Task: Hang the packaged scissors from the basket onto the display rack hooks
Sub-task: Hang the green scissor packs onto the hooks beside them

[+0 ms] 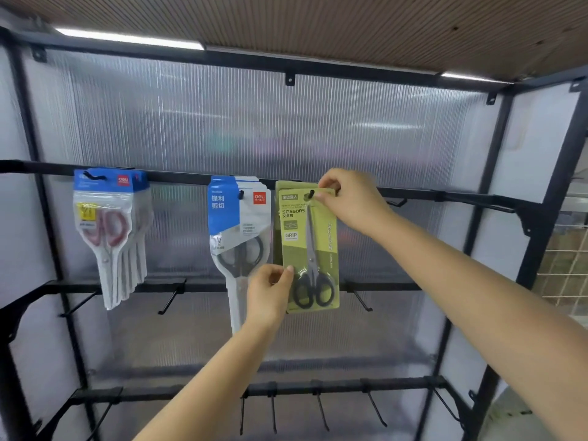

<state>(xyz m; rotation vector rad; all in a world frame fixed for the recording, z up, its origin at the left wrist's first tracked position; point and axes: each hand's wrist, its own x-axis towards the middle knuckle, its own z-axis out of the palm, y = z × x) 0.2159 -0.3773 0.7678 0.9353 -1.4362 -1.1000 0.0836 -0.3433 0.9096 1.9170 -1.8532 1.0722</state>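
A green pack of scissors (310, 246) is hanging flat against the display rack (521, 218), up on the top bar (178, 178). The black scissors inside are pointing up, with their handles at the bottom. A black hook (311, 194) is poking out through the hole near the top of the pack. Another green pack is sitting just behind it on that hook.

The right hand (351, 202) is pinching the top right corner of the pack, right beside the hook. The left hand (270, 289) is pinching the pack's left edge lower down, near the scissor handles. Both arms are reaching up from below.

Just to the left, a bunch of blue and white packs (237, 218) with dark scissors is hanging on the next hook, touching the green pack's side. Further left, well apart, more blue packs with pink scissors (108, 224) are hanging.

Lower down, two more bars are holding bare black hooks (171, 297). A see-through ribbed wall (254, 128) is standing behind everything. A bright light strip (127, 38) is glowing under the brown ceiling. A wire grid (566, 265) is showing at the far right.
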